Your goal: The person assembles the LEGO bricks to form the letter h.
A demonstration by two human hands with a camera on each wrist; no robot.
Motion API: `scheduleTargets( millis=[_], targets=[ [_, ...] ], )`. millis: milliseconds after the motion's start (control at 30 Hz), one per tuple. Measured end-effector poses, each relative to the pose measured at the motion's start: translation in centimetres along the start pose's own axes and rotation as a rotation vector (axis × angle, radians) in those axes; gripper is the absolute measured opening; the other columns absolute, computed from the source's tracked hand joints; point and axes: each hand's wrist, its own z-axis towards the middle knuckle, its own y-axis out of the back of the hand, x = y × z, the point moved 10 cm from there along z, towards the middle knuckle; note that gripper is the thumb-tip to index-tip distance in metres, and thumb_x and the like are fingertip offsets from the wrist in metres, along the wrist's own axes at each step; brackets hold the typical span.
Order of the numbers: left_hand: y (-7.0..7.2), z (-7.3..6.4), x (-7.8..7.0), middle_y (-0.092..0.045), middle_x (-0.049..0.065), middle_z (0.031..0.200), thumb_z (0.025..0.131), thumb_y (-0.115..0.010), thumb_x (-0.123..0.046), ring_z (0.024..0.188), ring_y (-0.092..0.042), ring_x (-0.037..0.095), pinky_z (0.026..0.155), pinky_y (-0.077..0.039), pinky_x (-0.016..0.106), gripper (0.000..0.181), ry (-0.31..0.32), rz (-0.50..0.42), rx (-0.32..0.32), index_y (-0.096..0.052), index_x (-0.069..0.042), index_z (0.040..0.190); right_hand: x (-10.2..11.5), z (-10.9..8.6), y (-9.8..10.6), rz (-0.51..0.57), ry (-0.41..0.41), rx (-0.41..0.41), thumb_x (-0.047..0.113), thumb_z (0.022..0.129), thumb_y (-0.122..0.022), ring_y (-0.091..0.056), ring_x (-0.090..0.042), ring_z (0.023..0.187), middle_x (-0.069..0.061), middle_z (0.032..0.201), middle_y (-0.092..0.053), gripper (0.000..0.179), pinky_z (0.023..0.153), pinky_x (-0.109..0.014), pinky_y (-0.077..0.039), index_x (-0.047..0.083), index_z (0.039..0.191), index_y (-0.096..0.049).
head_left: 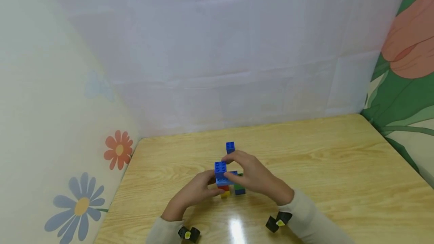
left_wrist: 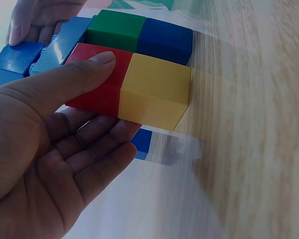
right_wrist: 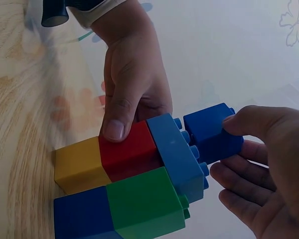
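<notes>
My right hand (head_left: 254, 172) pinches a blue building brick (right_wrist: 212, 133) between thumb and fingers, over one end of a light blue long brick (right_wrist: 175, 154). That brick looks slightly tilted at the studs; I cannot tell whether it is pressed down. My left hand (head_left: 198, 191) grips a red brick (left_wrist: 102, 79) with its thumb on the near side and fingers behind. Below the red one is a yellow brick (left_wrist: 154, 87) on the table. Beside them stands a green brick (right_wrist: 144, 201) on a dark blue brick (right_wrist: 84, 214). The light blue brick lies across the red and reaches toward the green.
Another blue brick (head_left: 230, 146) stands alone on the wooden table (head_left: 305, 153), behind the right hand. A white sheet (head_left: 203, 48) hangs at the table's back edge. Painted flower walls flank the table. Black straps with small devices (head_left: 278, 222) sit at both wrists.
</notes>
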Motion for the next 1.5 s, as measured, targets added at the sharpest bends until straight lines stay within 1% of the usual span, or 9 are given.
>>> scheduleTargets(
  millis=[233, 467, 700, 867, 1100, 1267, 1500],
  targets=[
    [-0.03, -0.05, -0.10, -0.060, -0.005, 0.129, 0.093, -0.068, -0.021, 0.121, -0.056, 0.017, 0.101, -0.046, 0.030, 0.052, -0.004, 0.023, 0.003, -0.049, -0.016, 0.141, 0.04, -0.12, -0.37, -0.010, -0.001, 0.015, 0.026, 0.093, -0.068, -0.059, -0.011, 0.107, 0.004, 0.117, -0.061, 0.037, 0.091, -0.030, -0.052, 0.010, 0.125, -0.059],
    [-0.10, -0.13, 0.00, -0.060, -0.004, 0.130, 0.094, -0.068, -0.022, 0.121, -0.056, 0.017, 0.101, -0.046, 0.030, 0.052, 0.009, 0.012, 0.002, -0.049, -0.015, 0.141, 0.03, -0.21, -0.43, -0.012, -0.004, 0.019, 0.026, 0.093, -0.068, -0.059, -0.012, 0.108, 0.004, 0.117, -0.061, 0.038, 0.092, -0.031, -0.051, 0.009, 0.125, -0.059],
    [-0.13, -0.21, 0.07, -0.057, -0.004, 0.134, 0.094, -0.067, -0.022, 0.124, -0.054, 0.017, 0.102, -0.046, 0.032, 0.056, 0.012, 0.002, 0.002, -0.045, -0.011, 0.145, -0.34, -0.23, -0.75, 0.012, -0.027, 0.040, 0.028, 0.094, -0.066, -0.061, -0.016, 0.107, 0.005, 0.117, -0.061, 0.037, 0.092, -0.030, -0.051, 0.009, 0.125, -0.059],
    [-0.08, -0.24, -0.02, -0.056, -0.005, 0.135, 0.094, -0.067, -0.022, 0.124, -0.054, 0.017, 0.102, -0.046, 0.033, 0.057, 0.003, -0.002, -0.001, -0.045, -0.012, 0.145, -0.30, -0.21, -0.78, 0.014, -0.030, 0.043, 0.029, 0.094, -0.066, -0.060, -0.014, 0.107, 0.006, 0.117, -0.061, 0.037, 0.091, -0.030, -0.051, 0.010, 0.125, -0.059],
    [-0.13, -0.29, 0.15, -0.056, -0.005, 0.135, 0.094, -0.067, -0.023, 0.123, -0.054, 0.017, 0.101, -0.046, 0.032, 0.054, 0.013, 0.009, -0.001, -0.047, -0.017, 0.144, -0.24, -0.27, -0.81, 0.010, -0.022, 0.041, 0.028, 0.094, -0.066, -0.059, -0.010, 0.107, 0.007, 0.117, -0.061, 0.036, 0.091, -0.029, -0.051, 0.010, 0.125, -0.059],
    [-0.16, -0.23, 0.18, -0.056, -0.005, 0.136, 0.094, -0.067, -0.022, 0.124, -0.054, 0.017, 0.102, -0.046, 0.031, 0.053, 0.008, 0.012, 0.001, -0.048, -0.020, 0.143, -0.31, -0.28, -0.87, 0.006, -0.025, 0.042, 0.030, 0.094, -0.066, -0.059, -0.008, 0.107, 0.008, 0.117, -0.061, 0.035, 0.091, -0.028, -0.052, 0.015, 0.125, -0.059],
    [-0.14, -0.28, 0.04, -0.054, -0.002, 0.138, 0.094, -0.067, -0.022, 0.124, -0.053, 0.018, 0.102, -0.046, 0.031, 0.055, 0.010, 0.020, 0.004, -0.046, -0.012, 0.144, -0.30, -0.29, -0.90, 0.009, -0.032, 0.042, 0.031, 0.094, -0.067, -0.060, -0.011, 0.106, 0.007, 0.117, -0.061, 0.036, 0.090, -0.028, -0.052, 0.015, 0.125, -0.060]
  ],
)
